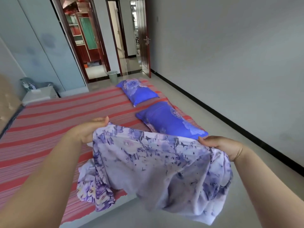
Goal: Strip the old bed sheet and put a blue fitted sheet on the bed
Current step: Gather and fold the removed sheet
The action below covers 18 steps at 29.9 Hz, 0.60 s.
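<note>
**Entry: floral sheet, held over the bed corner**

Bed (pixel 49 129): red-striped cover showing across its whole top; no blue fitted sheet is visible on it.

Sheet (pixel 148 162): pale lilac with a purple floral print, held up between your two hands at the near corner of the bed, its lower folds hanging to the mattress edge and over the floor. You should find it light, limp and shapeless; it will likely sag and drag wherever you leave it unsupported. Take it along the top hem, hands well apart, as now, and gather the slack before you carry it.

Pillows (pixel 171 122): two, blue floral, lying along the bed's far edge.

Left hand (pixel 92 129): grip clenched on the sheet's upper left edge.

Right hand (pixel 220 145): grip pinching the upper right edge.
</note>
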Available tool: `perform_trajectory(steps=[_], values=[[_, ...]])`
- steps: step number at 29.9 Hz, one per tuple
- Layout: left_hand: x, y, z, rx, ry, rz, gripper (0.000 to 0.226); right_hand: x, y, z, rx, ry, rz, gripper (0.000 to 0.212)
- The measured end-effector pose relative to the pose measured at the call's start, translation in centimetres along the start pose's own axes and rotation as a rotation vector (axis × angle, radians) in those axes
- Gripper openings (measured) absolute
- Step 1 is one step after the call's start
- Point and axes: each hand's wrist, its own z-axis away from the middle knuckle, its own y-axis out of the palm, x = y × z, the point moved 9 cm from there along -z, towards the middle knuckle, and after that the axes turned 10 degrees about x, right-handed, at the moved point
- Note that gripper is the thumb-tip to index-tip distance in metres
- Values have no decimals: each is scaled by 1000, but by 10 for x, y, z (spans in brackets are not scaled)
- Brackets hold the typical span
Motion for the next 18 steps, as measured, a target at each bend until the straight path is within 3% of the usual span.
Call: perform_trajectory(steps=[2,4,6,7,8,11,13,15,16,18], values=[[3,4,-3,11,-30,-80,36,14,-14,-2,-215,95,378,67],[-5,5,-10,-116,-29,-425,24,35,-32,-5,-530,184,787,31],[-13,19,-16,-238,51,-544,27,46,-35,-7,-787,325,994,35],[-15,33,-18,-259,108,-517,32,46,-26,-16,-802,321,980,40],[-16,50,-20,-252,161,-514,35,47,-10,-27,-769,250,952,50],[-21,123,-22,-64,262,-681,37,63,67,-63,-423,-129,881,85],[-20,157,-16,40,294,-730,36,73,96,-78,-269,-264,844,69],[-17,159,-10,44,324,-699,40,81,99,-86,-232,-296,839,29],[-17,154,-7,35,337,-691,41,81,96,-89,-233,-279,854,20],[-14,148,1,44,375,-694,38,75,95,-95,-204,-223,928,30]])
